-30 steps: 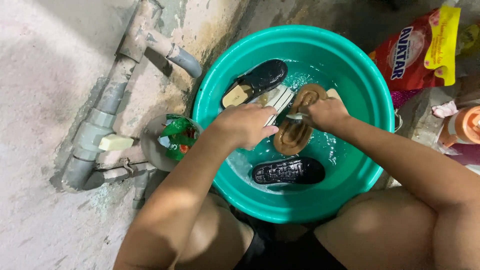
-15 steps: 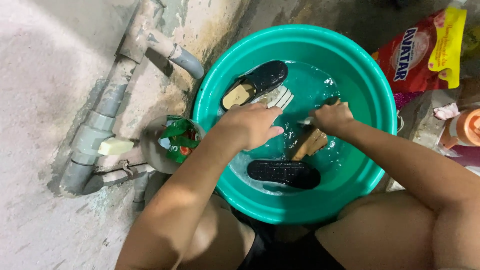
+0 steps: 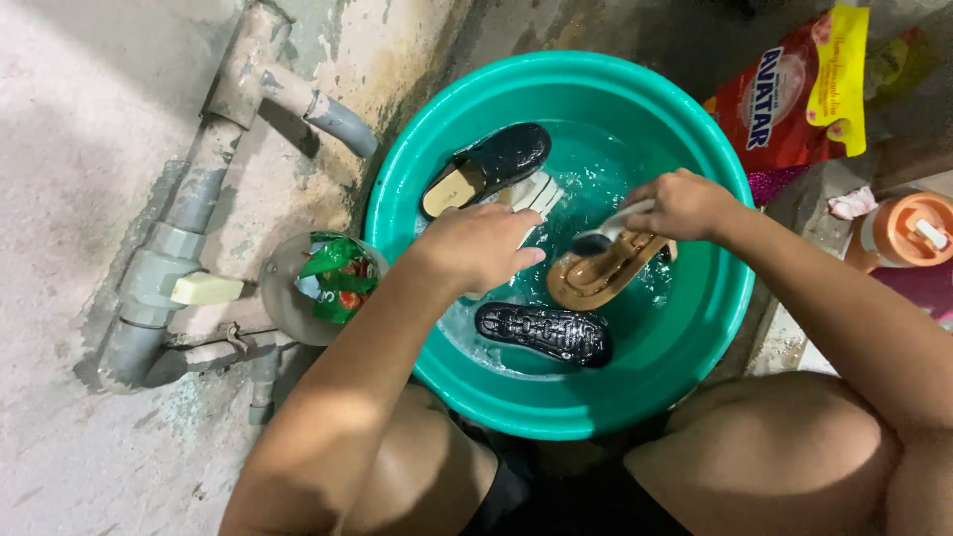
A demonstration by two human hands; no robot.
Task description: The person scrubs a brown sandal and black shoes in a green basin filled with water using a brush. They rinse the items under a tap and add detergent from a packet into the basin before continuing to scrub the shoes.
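Tan sandal now tipped up from water, sole side showing. Right hand fingers clenched on white brush, bristles at sandal. Left hand hovers over basin middle, fingers loosely curled, grip unclear. Scrubbing carries on; black slippers wait in water.

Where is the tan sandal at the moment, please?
In the head view, the tan sandal lies in the green basin, right of centre, under the right hand and above the overturned black sandal.

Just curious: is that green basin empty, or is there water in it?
Water in it: the basin holds shallow, rippling water, with three sandals lying in it.
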